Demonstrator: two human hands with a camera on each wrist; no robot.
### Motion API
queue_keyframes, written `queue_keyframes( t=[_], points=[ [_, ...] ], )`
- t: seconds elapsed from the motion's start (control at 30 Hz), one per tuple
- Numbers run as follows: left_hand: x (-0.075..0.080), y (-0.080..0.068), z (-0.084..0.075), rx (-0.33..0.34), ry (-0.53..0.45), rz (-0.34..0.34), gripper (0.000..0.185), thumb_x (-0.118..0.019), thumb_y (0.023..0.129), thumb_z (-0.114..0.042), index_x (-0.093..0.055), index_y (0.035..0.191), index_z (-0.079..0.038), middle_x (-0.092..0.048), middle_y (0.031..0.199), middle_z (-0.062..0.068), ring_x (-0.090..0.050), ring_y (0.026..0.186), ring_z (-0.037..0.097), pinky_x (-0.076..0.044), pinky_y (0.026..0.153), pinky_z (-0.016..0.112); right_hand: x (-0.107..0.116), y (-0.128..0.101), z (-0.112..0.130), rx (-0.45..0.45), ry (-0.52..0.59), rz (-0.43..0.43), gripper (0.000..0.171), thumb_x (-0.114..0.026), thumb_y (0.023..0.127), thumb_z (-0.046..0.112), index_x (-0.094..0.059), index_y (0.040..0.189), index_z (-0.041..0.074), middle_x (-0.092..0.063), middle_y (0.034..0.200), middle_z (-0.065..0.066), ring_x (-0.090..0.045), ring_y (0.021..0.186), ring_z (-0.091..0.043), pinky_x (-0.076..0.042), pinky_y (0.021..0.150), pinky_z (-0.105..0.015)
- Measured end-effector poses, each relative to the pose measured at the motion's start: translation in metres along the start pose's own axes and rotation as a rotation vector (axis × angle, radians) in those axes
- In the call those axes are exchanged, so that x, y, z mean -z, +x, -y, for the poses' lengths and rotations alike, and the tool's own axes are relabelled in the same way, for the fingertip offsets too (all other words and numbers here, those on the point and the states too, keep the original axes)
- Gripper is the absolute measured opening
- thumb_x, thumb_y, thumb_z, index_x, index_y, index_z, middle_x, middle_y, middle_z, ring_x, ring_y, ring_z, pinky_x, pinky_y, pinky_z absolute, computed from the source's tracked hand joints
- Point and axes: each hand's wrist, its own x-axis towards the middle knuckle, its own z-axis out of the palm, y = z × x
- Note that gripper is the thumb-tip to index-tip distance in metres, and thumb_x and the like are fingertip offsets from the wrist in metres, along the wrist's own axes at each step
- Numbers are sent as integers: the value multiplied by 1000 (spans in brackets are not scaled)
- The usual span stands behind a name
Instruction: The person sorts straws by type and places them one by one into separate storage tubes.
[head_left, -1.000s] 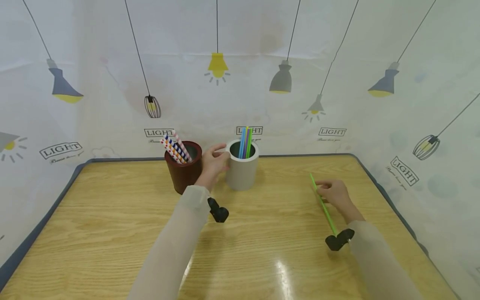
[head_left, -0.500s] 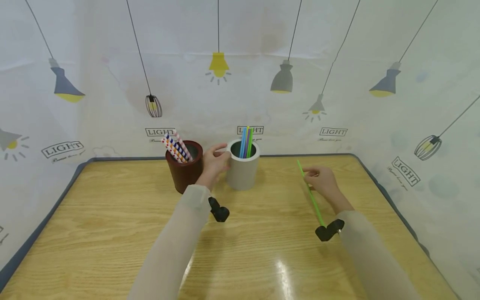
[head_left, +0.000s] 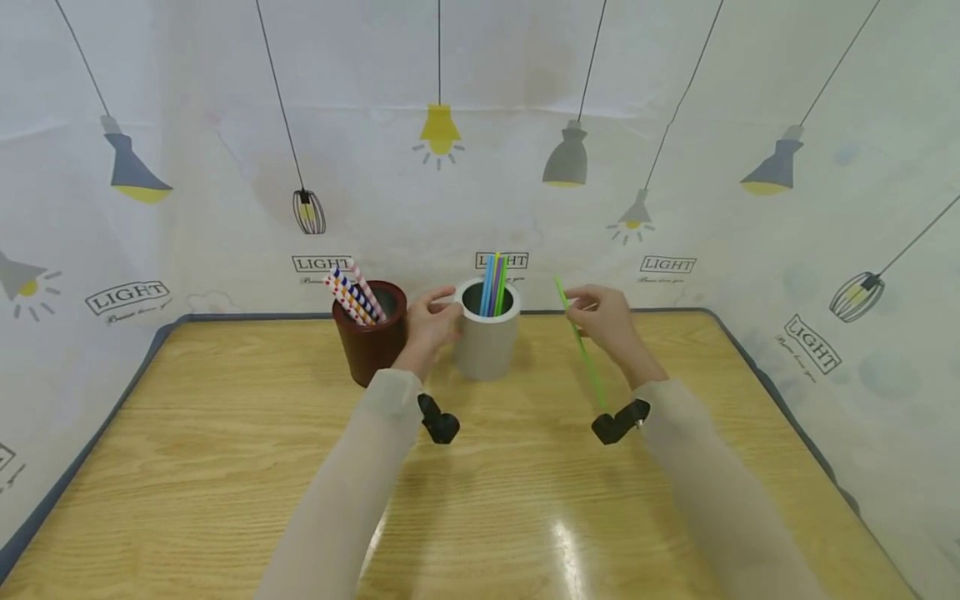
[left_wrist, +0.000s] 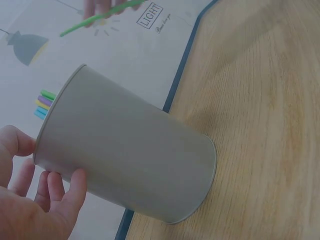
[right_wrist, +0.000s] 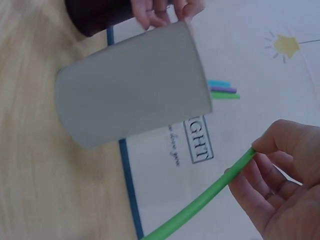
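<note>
My right hand pinches a plain green drinking straw between thumb and fingertips. The straw slants above the table, to the right of a white cylindrical holder. Blue, purple, yellow and green straws stand inside that holder, sticking out past its rim. My left hand touches the holder's left side near the rim with relaxed fingers; in the left wrist view its fingertips lie against the outer wall. Left of this hand stands a dark red holder with several striped and dotted paper straws.
Both holders stand near the back edge of the wooden table. Behind them hangs a pale cloth printed with lamps. A black wrist camera sits at the left wrist, another black camera at the right.
My right hand has moved left and further back with the green straw, coming closer to the white holder. The left hand and both holders have stayed put.
</note>
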Motion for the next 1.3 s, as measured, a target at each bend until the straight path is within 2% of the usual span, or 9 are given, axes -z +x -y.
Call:
queue_keyframes(
  t=[0.17,0.43,0.8,1.07,1.3],
  points=[
    [0,0,0,1,-1,1,41,-56,80,-4,-59,120,-9,-53,105,14,-54,95,25,-54,73,40,-7,10,23,49,29,-25,33,-54,81,0,-61,114,0,-55,90,-13,-58,76,-23,-56,63,-33],
    [0,0,0,-1,-16,7,41,-56,80,-3,-59,120,-9,-53,105,14,-54,96,26,-52,77,44,-12,26,54,115,88,-82,33,-55,83,1,-62,115,2,-56,88,-8,-58,75,-16,-55,62,-27],
    [1,-1,0,9,-9,8,40,-56,80,-4,-59,120,-11,-52,106,13,-54,96,25,-53,76,42,-21,45,97,149,228,-229,32,-56,80,-1,-64,112,4,-57,85,-7,-57,73,-12,-54,59,-24],
    [1,0,0,5,-25,14,40,-56,80,-3,-59,119,-10,-53,105,14,-54,97,27,-51,79,46,-25,59,110,191,318,-290,33,-56,80,-1,-63,112,3,-57,86,-8,-56,72,-12,-55,62,-28],
    [1,0,-1,8,-29,14,39,-57,80,-3,-60,118,-9,-54,104,14,-55,96,25,-53,75,43,-29,65,113,251,363,-313,30,-57,81,-1,-62,111,2,-56,82,-4,-53,71,-11,-53,56,-22]
  ],
)
